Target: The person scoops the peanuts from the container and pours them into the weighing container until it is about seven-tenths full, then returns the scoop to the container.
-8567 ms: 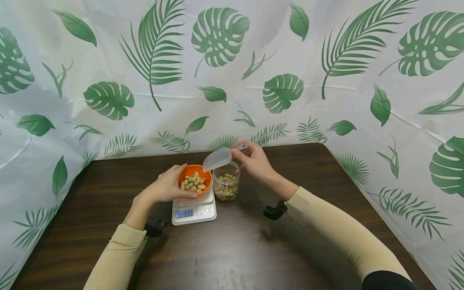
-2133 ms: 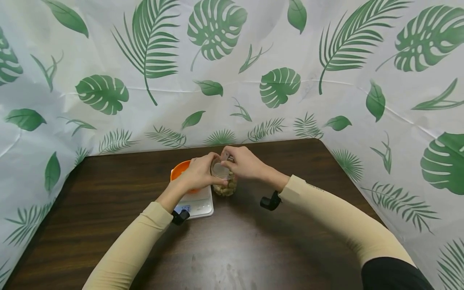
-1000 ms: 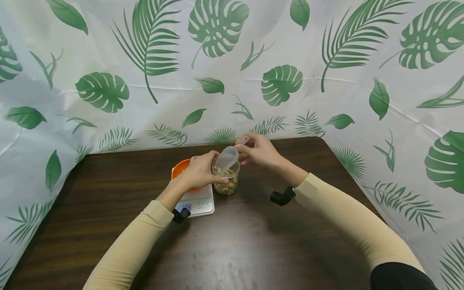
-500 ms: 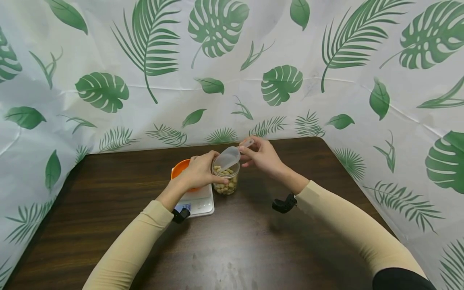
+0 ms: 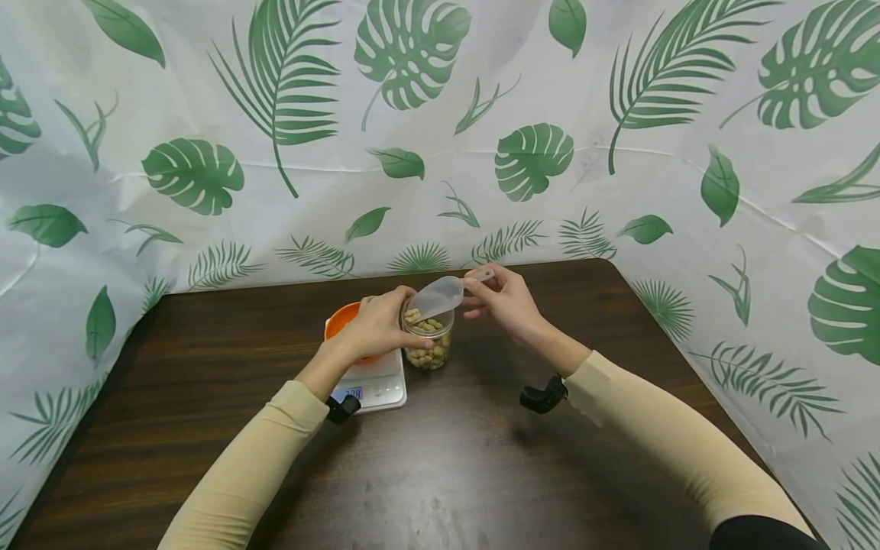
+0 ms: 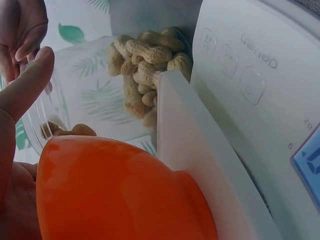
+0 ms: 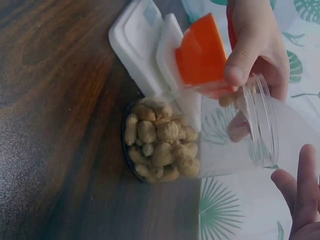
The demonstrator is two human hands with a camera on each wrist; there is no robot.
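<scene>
My left hand (image 5: 374, 327) holds the neck of a clear jar (image 5: 440, 353) that stands upright on the table, partly filled with unshelled peanuts (image 7: 162, 145). Between thumb and fingers, my right hand (image 5: 506, 302) pinches the handle of a translucent plastic scoop (image 5: 445, 296). The scoop slants across the jar's mouth, its tip low inside the rim with a few peanuts by it. An orange bowl (image 6: 115, 190) rests on a white kitchen scale (image 5: 385, 391), partly hidden under my left hand in the head view.
The scale stands close against the jar's left side, its display (image 5: 354, 393) lit but partly covered by the left wrist camera. Dark wooden table (image 5: 440, 473) extends toward me. Behind it hangs a leaf-patterned sheet (image 5: 454, 183).
Earlier my left hand held the bowl; now it holds the jar. Over the last second the right hand has drawn right, and the scoop has tipped flatter over the jar's mouth.
</scene>
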